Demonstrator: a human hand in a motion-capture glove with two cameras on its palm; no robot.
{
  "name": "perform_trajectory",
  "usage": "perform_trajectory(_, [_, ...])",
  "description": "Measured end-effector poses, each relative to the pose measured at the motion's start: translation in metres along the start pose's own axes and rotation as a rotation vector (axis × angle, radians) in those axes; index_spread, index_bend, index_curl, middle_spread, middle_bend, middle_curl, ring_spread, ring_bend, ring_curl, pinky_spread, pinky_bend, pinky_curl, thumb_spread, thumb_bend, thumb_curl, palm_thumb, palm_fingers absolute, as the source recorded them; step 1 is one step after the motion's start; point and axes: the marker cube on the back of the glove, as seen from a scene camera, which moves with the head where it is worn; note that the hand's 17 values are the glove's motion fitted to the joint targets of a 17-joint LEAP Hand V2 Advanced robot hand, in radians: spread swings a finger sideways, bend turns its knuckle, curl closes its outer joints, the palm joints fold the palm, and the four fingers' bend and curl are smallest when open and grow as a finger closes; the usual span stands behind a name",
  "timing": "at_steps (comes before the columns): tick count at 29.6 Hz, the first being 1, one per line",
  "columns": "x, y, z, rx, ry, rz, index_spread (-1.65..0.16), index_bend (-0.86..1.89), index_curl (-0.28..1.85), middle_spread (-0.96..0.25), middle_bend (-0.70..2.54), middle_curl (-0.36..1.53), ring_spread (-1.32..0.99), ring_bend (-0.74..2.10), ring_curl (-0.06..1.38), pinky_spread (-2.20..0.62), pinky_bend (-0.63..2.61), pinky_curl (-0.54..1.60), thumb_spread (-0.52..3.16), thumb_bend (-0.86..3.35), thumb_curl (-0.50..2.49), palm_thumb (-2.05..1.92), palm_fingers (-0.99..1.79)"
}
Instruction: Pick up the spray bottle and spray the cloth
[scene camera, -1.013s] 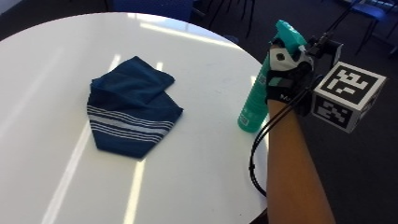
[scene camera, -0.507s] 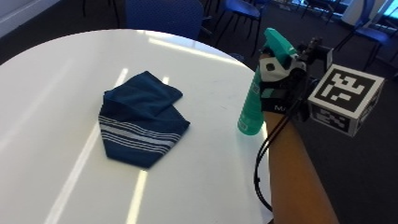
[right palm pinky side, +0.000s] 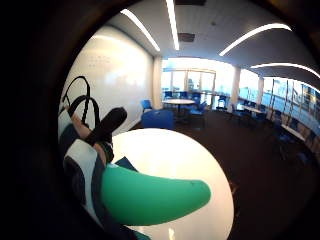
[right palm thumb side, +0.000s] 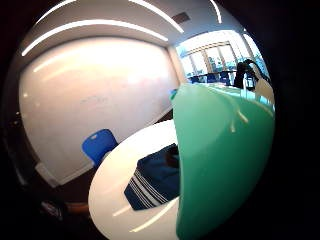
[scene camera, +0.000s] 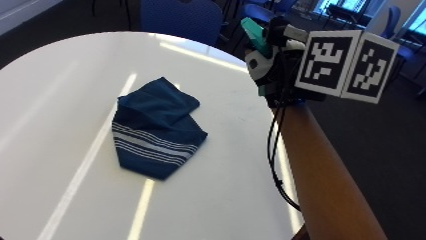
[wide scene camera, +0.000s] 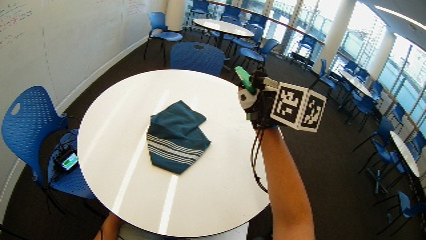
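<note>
One gloved hand (scene camera: 276, 75) grips green spray bottle (scene camera: 251, 31), seemingly lifted, beside folded cloth (scene camera: 154, 127).

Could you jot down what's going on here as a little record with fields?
Table: round white table
Cloth: folded blue cloth with white stripes, lying on the table
Bottle: green spray bottle, lifted near the table's edge
Hand: gloved right hand holds the bottle, beside the cloth
Spraying: none visible

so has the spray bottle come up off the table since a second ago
Yes. The spray bottle stood on the white table right of the cloth; now the right hand holds it lifted above the table's edge.
</note>
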Motion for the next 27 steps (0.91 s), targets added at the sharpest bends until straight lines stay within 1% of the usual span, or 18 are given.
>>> perform_trajectory(8, [-0.020,-0.002,0.017,-0.079,0.138,-0.205,-0.26,0.40,0.58,-0.18,0.51,0.51,-0.19,0.60,0.46,-0.23,0.43,0.38,0.36,-0.03,0.79,0.87,1.37])
perform_trajectory(17, [-0.042,-0.001,0.036,-0.196,0.223,-0.438,-0.26,0.41,0.58,-0.18,0.51,0.50,-0.18,0.60,0.45,-0.22,0.43,0.38,0.37,-0.03,0.80,0.87,1.37])
perform_trajectory(20, [-0.047,0.002,0.050,-0.285,0.257,-0.540,-0.26,0.41,0.58,-0.18,0.51,0.50,-0.18,0.60,0.45,-0.22,0.42,0.38,0.37,-0.03,0.80,0.87,1.37])
perform_trajectory(24, [-0.054,0.008,0.070,-0.462,0.335,-0.688,-0.26,0.41,0.58,-0.18,0.51,0.50,-0.18,0.60,0.45,-0.22,0.42,0.38,0.38,-0.03,0.80,0.86,1.37])
perform_trajectory(27, [-0.056,0.014,0.080,-0.625,0.360,-0.738,-0.26,0.41,0.58,-0.18,0.52,0.50,-0.18,0.60,0.45,-0.22,0.42,0.38,0.38,-0.03,0.81,0.86,1.37])
